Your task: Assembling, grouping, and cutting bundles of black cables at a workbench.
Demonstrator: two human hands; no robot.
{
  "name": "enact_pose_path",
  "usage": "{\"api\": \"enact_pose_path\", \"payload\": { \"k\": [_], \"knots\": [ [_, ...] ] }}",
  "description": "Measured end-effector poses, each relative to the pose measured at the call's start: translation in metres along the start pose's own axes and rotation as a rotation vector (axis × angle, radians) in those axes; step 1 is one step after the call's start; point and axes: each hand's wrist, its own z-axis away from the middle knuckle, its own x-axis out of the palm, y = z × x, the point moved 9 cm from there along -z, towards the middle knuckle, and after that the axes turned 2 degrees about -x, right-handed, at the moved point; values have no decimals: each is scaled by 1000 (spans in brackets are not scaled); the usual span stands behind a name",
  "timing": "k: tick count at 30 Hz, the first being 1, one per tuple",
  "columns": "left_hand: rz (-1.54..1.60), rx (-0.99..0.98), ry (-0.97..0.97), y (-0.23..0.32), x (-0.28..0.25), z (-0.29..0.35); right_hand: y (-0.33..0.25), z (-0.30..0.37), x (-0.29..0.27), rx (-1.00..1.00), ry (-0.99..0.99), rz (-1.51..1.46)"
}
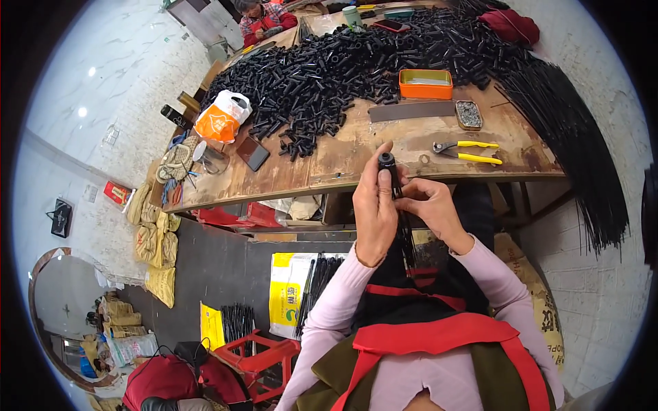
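Note:
In front of the table edge, my left hand (pixel 375 218) is closed around a short black tube (pixel 386 162). The tube's round, ring-like end points up past my thumb. Thin black strands (pixel 407 243) hang below it between my hands toward my lap. Close beside it, my right hand (pixel 437 211) has thumb and forefinger pinched together next to the strands. Whatever lies between those fingertips is too small to make out.
Many black tubes (pixel 308 82) are heaped on the wooden table (pixel 336 164). Yellow-handled pliers (pixel 469 152), a metal strip (pixel 411 111), a small tin (pixel 469 115), an orange box (pixel 425 83) and a phone (pixel 253 153) lie there. Long black strands (pixel 576 137) droop off the right end. Another person (pixel 264 20) sits opposite.

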Motion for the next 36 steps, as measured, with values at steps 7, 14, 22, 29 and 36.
{"api": "enact_pose_path", "payload": {
  "k": [7,14,22,29,36],
  "knots": [
    [47,-46,44,-9,1,1,6,5,-5,-2,68,72],
    [28,10,-7,-7,5,-16,-17,11,-25,-259,-105,813],
    [503,-291,-443,-74,43,-33,-66,-20,-132,-548,59,1380],
    [599,-445,-360,-98,63,-32,-33,-56,-165,-321,-166,1294],
    [370,-386,-314,-75,45,-13,-19,-2,-105,430,-283,229]
  ]
}}
